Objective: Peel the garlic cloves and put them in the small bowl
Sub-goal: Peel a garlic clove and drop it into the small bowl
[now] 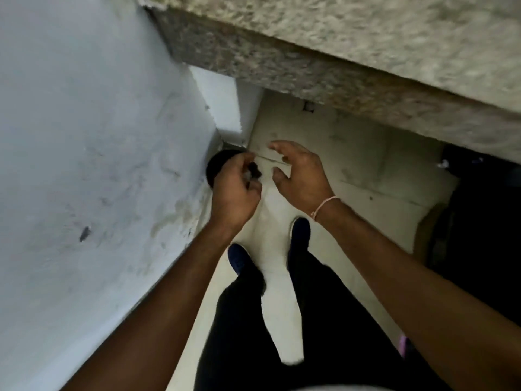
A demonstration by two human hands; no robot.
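So from the head cam I'm looking straight down past the granite tabletop (352,52) edge at the floor (366,170), standing in a corner next to a scuffed white wall (84,136). The left hand (234,190) is out in front at about knee-over-floor height, knuckles up, fingers curled in, and its grip is pinching a small clump of something pale and dark (252,173) between thumb and fingertips. Honestly it's too blurry to call: could be garlic skin, could be a clove, I can't tell, so I also can't say which way it points or where its long axis runs. That clump sits right over the near edge of a round black thing (218,165) down in the corner by the wall, looks like a bin, mostly hidden behind the hand. The right hand (301,173) is just beside the left, palm turned toward it, fingers spread and loosely bent, thumb apart, holding nothing. There's a pink thread band (324,206) on that wrist. Both forearms come in from the bottom of the frame and angle toward each other. Below them I see dark trousers (282,320) and two dark blue shoes (300,230) on the pale tiles. I see no small bowl or cloves from here.
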